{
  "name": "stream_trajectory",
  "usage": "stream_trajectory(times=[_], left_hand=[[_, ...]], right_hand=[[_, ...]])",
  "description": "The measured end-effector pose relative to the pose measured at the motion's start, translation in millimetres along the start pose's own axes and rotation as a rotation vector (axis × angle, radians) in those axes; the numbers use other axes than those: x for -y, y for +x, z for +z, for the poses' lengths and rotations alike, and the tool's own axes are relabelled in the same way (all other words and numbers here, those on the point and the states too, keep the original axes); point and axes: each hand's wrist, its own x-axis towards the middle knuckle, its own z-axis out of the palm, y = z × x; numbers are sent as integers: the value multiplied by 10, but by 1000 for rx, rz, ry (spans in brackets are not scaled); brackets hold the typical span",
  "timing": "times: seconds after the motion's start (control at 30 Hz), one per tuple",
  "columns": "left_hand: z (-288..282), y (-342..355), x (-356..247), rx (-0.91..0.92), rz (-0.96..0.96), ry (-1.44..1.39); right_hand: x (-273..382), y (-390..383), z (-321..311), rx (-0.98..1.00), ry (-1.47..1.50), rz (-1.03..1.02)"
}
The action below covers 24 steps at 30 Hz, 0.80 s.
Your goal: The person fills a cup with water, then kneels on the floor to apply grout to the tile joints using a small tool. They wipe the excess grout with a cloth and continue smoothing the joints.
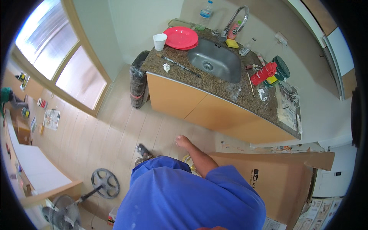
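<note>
My right hand [183, 141] hangs in front of me over the light tiled floor [115, 130], its fingers loosely curled with nothing in them. The bare forearm runs back to my blue shirt sleeve [226, 184]. The hand is about a step short of the orange cabinet front [184, 101] under a speckled stone counter [226, 86]. One of my shoes [143, 150] shows just left of the hand. My left hand is out of sight.
The counter holds a steel sink [212, 59], tap [235, 19], red plates [181, 37], white cup [159, 41], water bottle [205, 14] and red container [263, 73]. A large cardboard box [276, 180] stands at my right. A black wrapped bundle [138, 78] leans against the cabinet, and a floor fan [65, 212] lies lower left.
</note>
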Motion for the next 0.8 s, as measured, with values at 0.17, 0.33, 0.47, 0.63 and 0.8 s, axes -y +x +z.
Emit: stream_trajectory(times=[0.17,0.33,0.47,0.63,0.8], left_hand=[[-223,1116,-991,58,-1,-127],[-497,2499,-2330,64,327,-97],[-436,2447,-4483,-126,831,-85],[-83,1778,-6716,143,1055,-330],[543,1437,-7658,157,1160,-459]], right_hand=[[-386,69,-90,54,198,251],[-722,-182,-246,-49,155,334],[-538,-357,-312,-358,638,570],[363,-524,-719,-152,853,524],[1138,-381,-1515,117,760,294]])
